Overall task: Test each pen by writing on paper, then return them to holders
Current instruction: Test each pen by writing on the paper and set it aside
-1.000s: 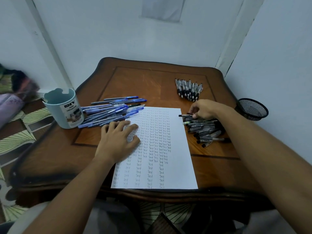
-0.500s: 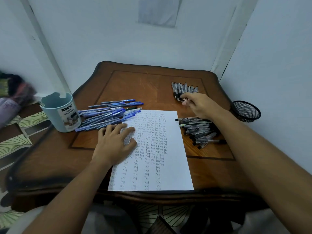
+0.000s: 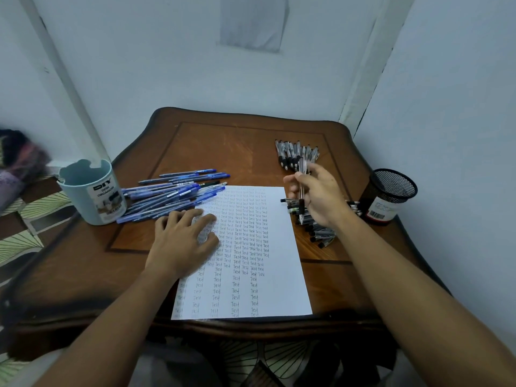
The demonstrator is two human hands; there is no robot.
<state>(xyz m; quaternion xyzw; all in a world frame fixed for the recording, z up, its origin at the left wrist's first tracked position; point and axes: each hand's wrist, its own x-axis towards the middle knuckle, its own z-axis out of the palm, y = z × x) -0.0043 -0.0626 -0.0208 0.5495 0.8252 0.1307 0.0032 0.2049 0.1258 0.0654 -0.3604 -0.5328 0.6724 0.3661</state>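
A light blue desk organizer (image 3: 90, 191) was seen near the table's (image 3: 223, 152) left edge, with blue pens (image 3: 170, 195) heaped just beside it. The left hand (image 3: 181, 244) was pressed flat, fingers spread, on the paper's (image 3: 268, 289) left edge. A clear black pen (image 3: 301, 191) was pinched upright in the right hand (image 3: 318, 196) above scattered black pens (image 3: 321, 233). A black mesh holder (image 3: 388, 195) was set at the right edge.

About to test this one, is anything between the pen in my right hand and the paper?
Nothing visible. The pen in the right hand hangs beside the paper, whose right side is bare; the left hand rests on its left edge.
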